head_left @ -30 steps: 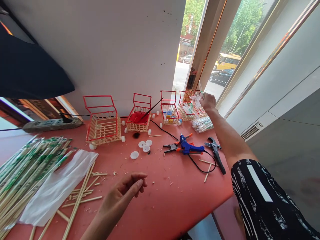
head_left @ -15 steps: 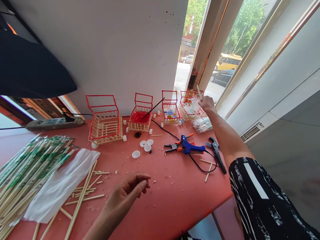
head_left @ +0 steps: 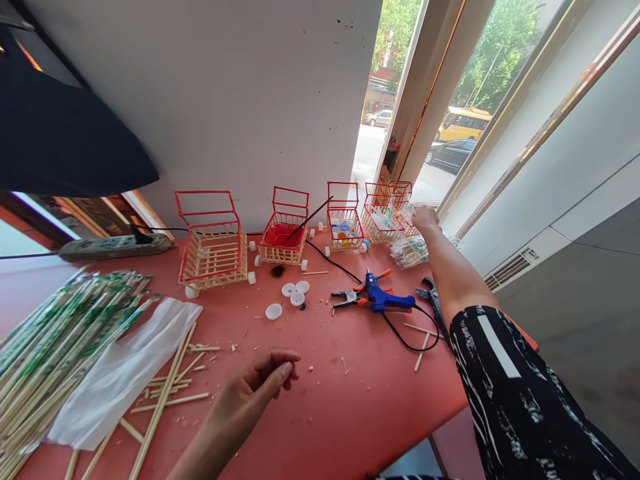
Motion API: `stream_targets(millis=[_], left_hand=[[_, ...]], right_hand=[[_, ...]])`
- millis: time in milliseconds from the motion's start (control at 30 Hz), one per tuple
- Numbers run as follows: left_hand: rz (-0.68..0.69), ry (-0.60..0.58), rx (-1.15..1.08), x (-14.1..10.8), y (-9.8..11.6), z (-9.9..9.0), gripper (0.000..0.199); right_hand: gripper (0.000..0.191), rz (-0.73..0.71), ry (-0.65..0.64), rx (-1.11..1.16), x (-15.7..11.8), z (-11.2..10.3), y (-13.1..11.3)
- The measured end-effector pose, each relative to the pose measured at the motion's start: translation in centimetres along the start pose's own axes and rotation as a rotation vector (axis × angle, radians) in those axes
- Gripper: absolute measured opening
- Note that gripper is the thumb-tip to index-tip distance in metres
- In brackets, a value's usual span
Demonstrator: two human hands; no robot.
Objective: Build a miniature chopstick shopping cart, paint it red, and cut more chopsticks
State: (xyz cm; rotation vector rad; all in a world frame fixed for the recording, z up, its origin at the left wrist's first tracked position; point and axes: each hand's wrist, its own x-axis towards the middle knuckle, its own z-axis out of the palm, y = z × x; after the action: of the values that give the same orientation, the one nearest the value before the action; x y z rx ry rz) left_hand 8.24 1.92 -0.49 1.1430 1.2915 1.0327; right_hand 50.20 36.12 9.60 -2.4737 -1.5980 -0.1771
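the right hand (head_left: 425, 217) is in the upper right of the frame, at the clear plastic (head_left: 385, 217) by the rightmost carts (head_left: 384, 235); whether its fingers grip the plastic cannot be told. a wrapped bundle (head_left: 409, 253) lies just below. the left hand (head_left: 257, 383) is low in the centre, loosely curled with a narrow gap between thumb and fingers, nothing visible in it, above the red surface (head_left: 345, 420). white caps (head_left: 297, 299) lie near the centre, a blue glue gun (head_left: 380, 293) right of them, and sticks (head_left: 75, 327) at the left edge.
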Motion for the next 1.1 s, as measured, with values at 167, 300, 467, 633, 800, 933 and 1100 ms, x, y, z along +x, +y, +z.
stream_targets(millis=[167,300,467,633,800,933,1100], left_hand=[[0.010,-0.004,-0.006,0.2,-0.4,-0.1,0.036],[0.012,-0.037,-0.024,0.5,-0.7,-0.6,0.036],[0.072,-0.022,-0.090,0.6,0.0,-0.9,0.038],[0.102,-0.157,-0.147,0.1,1.0,0.7,0.049],[0.041,-0.306,-0.379,-1.0,1.3,2.8,0.070],[0.006,-0.419,-0.408,-1.3,1.2,2.4,0.060],[0.071,-0.306,-0.323,-0.8,0.2,1.9,0.061]], right_hand=[[0.016,-0.030,-0.110,0.043,0.4,-1.0,0.6],[0.024,0.005,-0.028,0.123,-0.5,-3.2,1.2],[0.046,-0.071,-0.015,0.356,-5.3,-6.5,0.0],[0.063,-0.311,-0.373,1.199,-17.9,-6.1,-5.1],[0.064,-0.324,-0.702,1.572,-29.5,-3.3,-11.6],[0.065,-0.272,-0.801,1.697,-33.5,-2.1,-14.7],[0.066,-0.238,-0.842,1.786,-36.3,-1.0,-15.7]])
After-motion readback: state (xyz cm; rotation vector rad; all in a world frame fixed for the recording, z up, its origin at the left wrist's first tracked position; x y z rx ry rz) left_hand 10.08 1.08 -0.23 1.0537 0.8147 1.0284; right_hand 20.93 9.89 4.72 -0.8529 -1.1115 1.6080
